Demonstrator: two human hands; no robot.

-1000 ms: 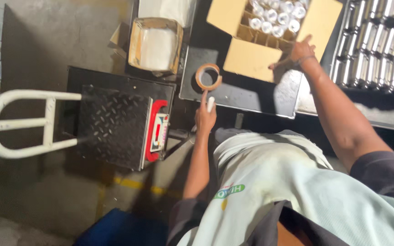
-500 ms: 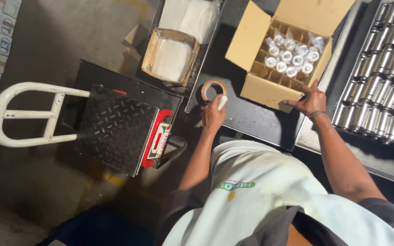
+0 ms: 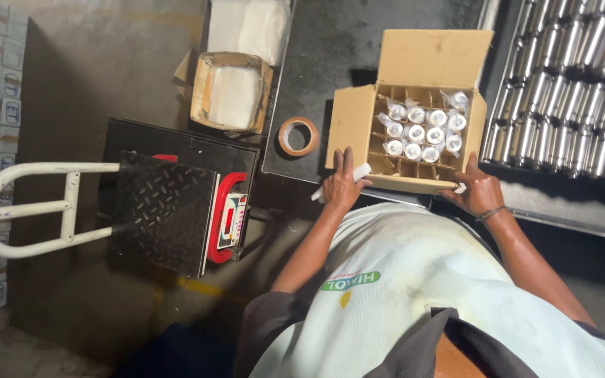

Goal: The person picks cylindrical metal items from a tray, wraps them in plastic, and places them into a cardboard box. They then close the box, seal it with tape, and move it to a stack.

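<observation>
An open cardboard box with divider cells stands on a dark table. Several clear-wrapped, white-topped containers fill part of it. My left hand rests against the box's near left corner, with a small white object held between its fingers. My right hand, a band on its wrist, grips the near right corner of the box. A roll of brown tape lies flat on the table just left of the box, apart from both hands.
A black platform scale with a red display and a white tubular handle stands at the left. Behind it are a wrapped carton and white bags. Rows of metal cans fill the right side.
My left hand left the tape roll and came to the box's near left corner. My right hand slid from the box's flap to its near right corner. The view shifted over the box.
</observation>
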